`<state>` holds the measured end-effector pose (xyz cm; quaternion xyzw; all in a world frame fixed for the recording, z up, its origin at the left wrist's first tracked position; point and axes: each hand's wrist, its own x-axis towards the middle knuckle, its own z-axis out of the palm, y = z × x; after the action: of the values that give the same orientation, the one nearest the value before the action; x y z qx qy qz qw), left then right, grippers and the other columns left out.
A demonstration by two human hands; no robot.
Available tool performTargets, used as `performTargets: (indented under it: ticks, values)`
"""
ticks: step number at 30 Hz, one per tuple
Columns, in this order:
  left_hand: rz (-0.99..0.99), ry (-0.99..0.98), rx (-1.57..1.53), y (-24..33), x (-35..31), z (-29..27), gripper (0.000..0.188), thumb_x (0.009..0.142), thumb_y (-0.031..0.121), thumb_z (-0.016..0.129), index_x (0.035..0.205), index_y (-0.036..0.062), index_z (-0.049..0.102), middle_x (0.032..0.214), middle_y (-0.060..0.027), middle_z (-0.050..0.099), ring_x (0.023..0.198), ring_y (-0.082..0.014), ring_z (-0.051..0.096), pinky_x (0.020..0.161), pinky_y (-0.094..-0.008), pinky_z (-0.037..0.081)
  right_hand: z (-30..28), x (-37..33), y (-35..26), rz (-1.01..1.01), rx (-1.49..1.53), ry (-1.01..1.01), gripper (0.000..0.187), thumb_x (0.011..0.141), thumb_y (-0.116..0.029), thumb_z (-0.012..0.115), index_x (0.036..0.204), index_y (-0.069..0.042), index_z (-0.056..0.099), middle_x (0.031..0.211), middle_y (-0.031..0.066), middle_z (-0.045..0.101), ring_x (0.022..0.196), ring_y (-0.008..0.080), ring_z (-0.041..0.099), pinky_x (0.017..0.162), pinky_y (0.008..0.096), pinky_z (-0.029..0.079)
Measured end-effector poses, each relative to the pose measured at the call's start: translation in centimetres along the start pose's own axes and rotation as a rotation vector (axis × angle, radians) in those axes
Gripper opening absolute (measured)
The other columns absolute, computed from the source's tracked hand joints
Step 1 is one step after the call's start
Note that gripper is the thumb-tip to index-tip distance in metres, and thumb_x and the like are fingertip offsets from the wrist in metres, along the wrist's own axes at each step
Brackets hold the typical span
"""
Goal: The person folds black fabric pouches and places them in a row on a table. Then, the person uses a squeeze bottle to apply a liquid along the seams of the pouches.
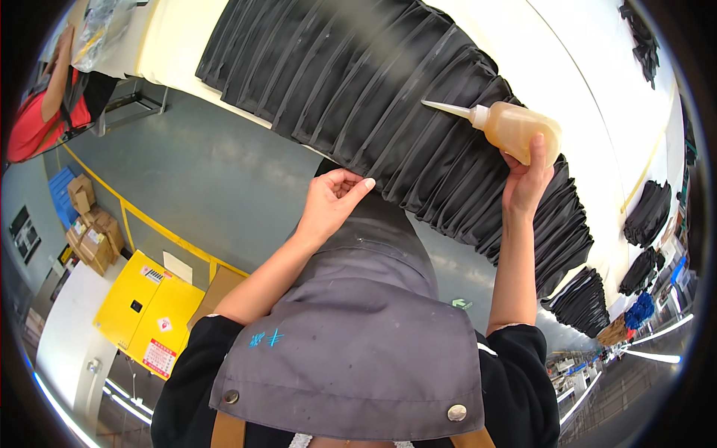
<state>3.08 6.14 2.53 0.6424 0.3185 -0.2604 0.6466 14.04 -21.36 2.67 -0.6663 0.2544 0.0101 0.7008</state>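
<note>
A long row of overlapping black fabric pieces (351,82) lies fanned in folds along a pale table. My right hand (526,175) is wrapped round a translucent squeeze bottle (523,128) of amber liquid, held tilted above the row. Its thin pointed nozzle aims left over the folds. My left hand (334,203) is closed at the near edge of the row, thumb and curled fingers together by the fabric; whether an edge is pinched between them is hidden.
Under the fabric runs the cream table surface (590,112), with more black fabric stacks (647,214) on the right. A person in red (37,123) stands far left. Behind are a yellow cabinet (142,306) and cardboard boxes (95,237) on the grey floor.
</note>
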Motion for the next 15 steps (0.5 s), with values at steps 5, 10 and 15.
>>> performTargets:
  ticks: [5,10,15]
  values:
    - [-0.071,-0.030,0.009,0.3,-0.1,-0.2,0.023,0.089,0.021,0.071,0.090,-0.0017,0.067,0.078,-0.0011,0.065,0.073,-0.0055,0.057,0.069,-0.0211,0.046,-0.1,-1.3,0.4,0.055,-0.001,-0.023,0.048,0.093,-0.037,0.062,0.122,0.000,0.053,0.110,0.0098,0.063,0.098,0.0182,0.065,0.076,0.0318,0.058]
    - [-0.008,-0.015,-0.023,-0.1,0.0,-0.1,0.027,0.087,0.025,0.073,0.088,-0.0018,0.069,0.073,-0.0012,0.064,0.065,-0.0046,0.055,0.060,-0.0200,0.045,-0.5,-3.0,0.9,0.077,-0.033,-0.078,0.049,0.092,-0.038,0.063,0.123,-0.001,0.054,0.111,0.0091,0.062,0.101,0.0187,0.063,0.079,0.0341,0.056]
    - [0.007,-0.015,-0.033,-0.4,0.1,-0.1,0.027,0.086,0.025,0.073,0.088,-0.0022,0.069,0.073,-0.0017,0.064,0.065,-0.0046,0.055,0.061,-0.0200,0.045,-0.7,-4.7,1.5,0.113,-0.024,-0.108,0.048,0.091,-0.037,0.065,0.120,0.000,0.055,0.109,0.0083,0.062,0.101,0.0176,0.061,0.083,0.0335,0.052]
